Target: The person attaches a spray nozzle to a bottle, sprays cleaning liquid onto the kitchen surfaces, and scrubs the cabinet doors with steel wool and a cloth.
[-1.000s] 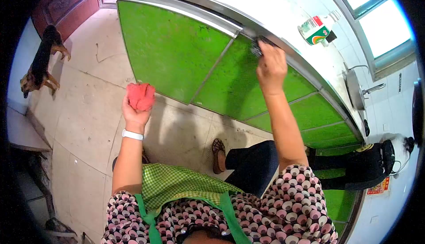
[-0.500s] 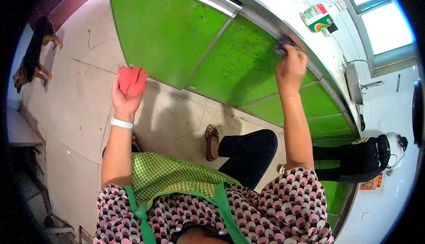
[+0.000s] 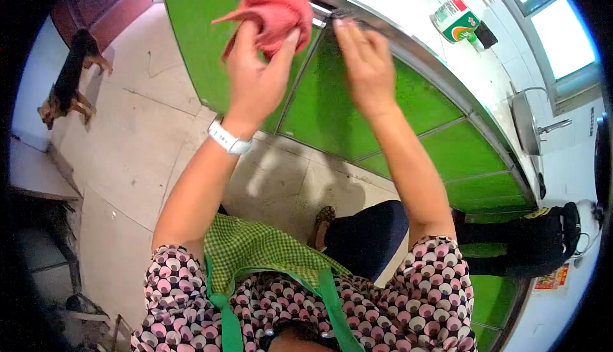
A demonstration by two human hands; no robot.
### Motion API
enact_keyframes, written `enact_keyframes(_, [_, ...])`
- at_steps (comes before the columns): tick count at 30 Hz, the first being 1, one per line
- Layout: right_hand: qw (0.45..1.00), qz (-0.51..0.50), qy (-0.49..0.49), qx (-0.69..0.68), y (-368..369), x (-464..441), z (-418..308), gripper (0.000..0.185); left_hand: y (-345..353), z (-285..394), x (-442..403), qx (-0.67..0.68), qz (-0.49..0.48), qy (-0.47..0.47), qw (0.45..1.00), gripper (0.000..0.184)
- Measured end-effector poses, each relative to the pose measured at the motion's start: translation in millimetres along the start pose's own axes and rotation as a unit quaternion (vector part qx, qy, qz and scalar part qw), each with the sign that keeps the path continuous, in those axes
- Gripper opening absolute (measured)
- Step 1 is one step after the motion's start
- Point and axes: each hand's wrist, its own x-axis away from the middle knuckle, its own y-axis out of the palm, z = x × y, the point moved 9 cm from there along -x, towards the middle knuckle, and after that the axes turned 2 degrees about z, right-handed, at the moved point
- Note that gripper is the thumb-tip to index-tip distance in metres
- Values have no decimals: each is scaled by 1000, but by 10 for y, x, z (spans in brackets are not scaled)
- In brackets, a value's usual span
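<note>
A bunched red cloth is gripped in my left hand, raised in front of the left green cabinet door. My right hand presses a dark scrubber, probably steel wool, to the metal edge strip under the countertop. Only a little of the scrubber shows past my fingertips. Below that hand lies the second green door, with dark smudges on its upper part.
On the white countertop stands a green-and-white bottle. Further right are a sink and a faucet. A dog is on the tiled floor at left. Another person in dark clothes stands at the right.
My left hand has moved up and right with the cloth, to the cabinet top. My right hand has slid left along the metal edge with the scrubber. The view has shifted slightly.
</note>
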Motion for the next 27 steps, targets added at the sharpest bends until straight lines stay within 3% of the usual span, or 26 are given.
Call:
enact_keyframes(1, [999, 6, 33, 6, 124, -32, 16, 46, 108, -25, -131, -4, -6, 4, 1000, 28])
enact_keyframes(3, [998, -15, 60, -1, 228, -42, 17, 45, 365, 179, -313, -206, -2, 178, 962, 22])
enact_keyframes(5, [997, -15, 72, 5, 127, -46, -15, 43, 376, 135, -473, -258, -21, 173, 950, 19])
enact_keyframes(7, [996, -55, 71, 14, 40, 100, 102, 44, 516, 248, -428, -396, -53, 326, 857, 18])
enact_keyframes(8, [995, -60, 76, 26, -10, 239, 202, 44, 527, 203, -392, -394, -57, 354, 846, 20])
enact_keyframes(9, [994, -61, 78, 45, -109, 365, 289, 45, 554, 181, -356, -396, -65, 350, 846, 20])
enact_keyframes(12, [989, -65, 127, 31, -455, 760, 506, 71, 250, 164, -242, -362, -9, 316, 877, 14])
enact_keyframes(15, [977, -90, 177, 80, -687, 1110, 664, 73, 178, -37, -195, -361, -31, 245, 899, 10])
enact_keyframes(16, [977, -79, 182, 79, -692, 1147, 658, 74, 80, -89, -169, -269, 5, 177, 947, 3])
enact_keyframes(17, [977, -64, 185, 81, -675, 1156, 677, 74, 110, -101, -117, -268, 1, 171, 948, 3])
enact_keyframes(19, [978, -48, 190, 72, -631, 1035, 631, 75, -23, -5, -139, -127, 62, 139, 980, 24])
enact_keyframes(21, [979, -27, 192, 70, -584, 870, 609, 75, -35, -15, -49, -136, 78, 126, 980, 20])
enact_keyframes(23, [984, -28, 169, 50, -482, 679, 555, 75, -92, -87, 104, -46, 134, 115, 983, 19])
enact_keyframes(27, [987, 4, 157, 39, -366, 235, 429, 76, -50, -86, 219, -41, 120, 109, 986, 18])
